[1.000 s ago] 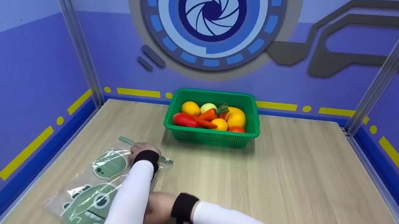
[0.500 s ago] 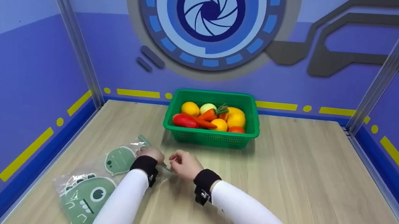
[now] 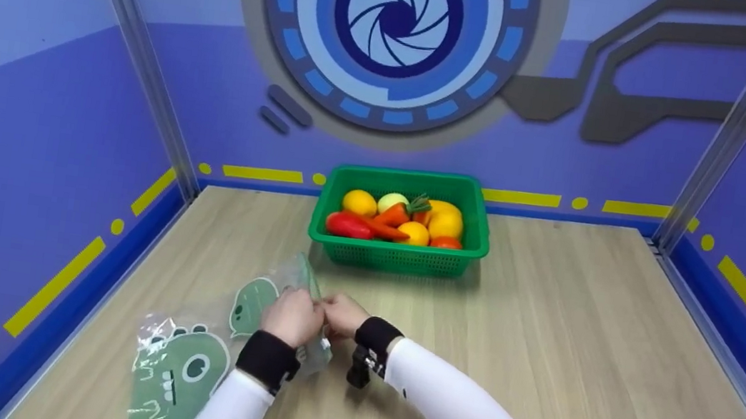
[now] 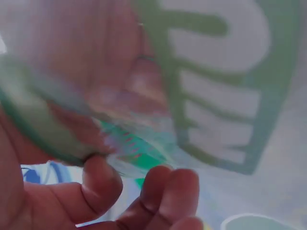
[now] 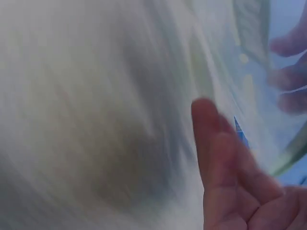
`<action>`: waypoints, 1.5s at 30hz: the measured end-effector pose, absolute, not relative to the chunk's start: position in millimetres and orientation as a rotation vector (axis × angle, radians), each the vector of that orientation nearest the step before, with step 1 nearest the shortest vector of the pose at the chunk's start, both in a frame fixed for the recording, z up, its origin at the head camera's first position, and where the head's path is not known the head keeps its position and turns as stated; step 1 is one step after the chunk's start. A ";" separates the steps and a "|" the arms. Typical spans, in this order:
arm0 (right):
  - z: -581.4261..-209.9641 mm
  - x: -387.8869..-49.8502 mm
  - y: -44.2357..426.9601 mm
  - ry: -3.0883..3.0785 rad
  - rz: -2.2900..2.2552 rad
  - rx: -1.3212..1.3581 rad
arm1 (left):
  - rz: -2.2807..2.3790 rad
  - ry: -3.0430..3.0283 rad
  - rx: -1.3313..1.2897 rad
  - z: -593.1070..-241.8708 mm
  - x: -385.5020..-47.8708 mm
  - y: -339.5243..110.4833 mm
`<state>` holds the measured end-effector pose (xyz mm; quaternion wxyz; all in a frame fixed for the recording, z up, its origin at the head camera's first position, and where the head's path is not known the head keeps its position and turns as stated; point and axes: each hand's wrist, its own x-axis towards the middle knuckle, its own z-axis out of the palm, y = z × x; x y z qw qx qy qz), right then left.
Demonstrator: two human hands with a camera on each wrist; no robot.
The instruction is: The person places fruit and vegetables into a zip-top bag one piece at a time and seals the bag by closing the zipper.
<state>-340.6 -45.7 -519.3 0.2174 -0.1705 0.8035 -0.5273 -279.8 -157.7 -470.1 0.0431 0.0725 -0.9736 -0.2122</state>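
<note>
A clear plastic zip bag (image 3: 178, 375) with a green cartoon dinosaur print lies on the left of the table, its zip end lifted off the surface. At that end, my left hand (image 3: 292, 318) pinches the bag's edge. Close beside it, my right hand (image 3: 343, 315) pinches the same mouth with curled fingers. In the left wrist view, the see-through plastic (image 4: 268, 129) spreads close to the lens, and fingertips hold its edge. Blurred plastic (image 5: 120, 120) covers much of the right wrist view. Some fingertips are hidden behind the hands in the head view.
A green plastic basket (image 3: 395, 259) stands at the back of the wooden table (image 3: 578, 352), holding several fruits and vegetables, among them a carrot (image 3: 392, 213) and a red pepper (image 3: 349, 225). Blue-purple panels (image 3: 1, 189) wall in the back and both sides.
My right hand has come up from beside my left forearm to the bag's mouth. The bag's zip end has lifted and shifted right, with my left hand moving right along with it.
</note>
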 end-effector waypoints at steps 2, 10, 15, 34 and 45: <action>-518.7 -338.9 -47.6 2.227 -1.463 -0.522 | -0.630 -2.932 0.230 -467.7 -273.5 -157.3; -504.4 -328.8 -52.9 2.331 -1.610 -0.705 | -0.648 -2.776 0.327 -453.9 -267.0 -168.4; -502.7 -326.0 -50.2 2.229 -1.716 -0.604 | -0.587 -2.763 0.358 -430.4 -266.0 -173.8; -518.4 -350.8 -11.6 2.184 -1.836 -0.363 | -0.922 -2.394 0.409 -415.4 -293.0 -174.0; -516.6 -353.3 -3.3 2.161 -1.860 -0.463 | -0.955 -2.217 0.323 -432.6 -303.8 -169.7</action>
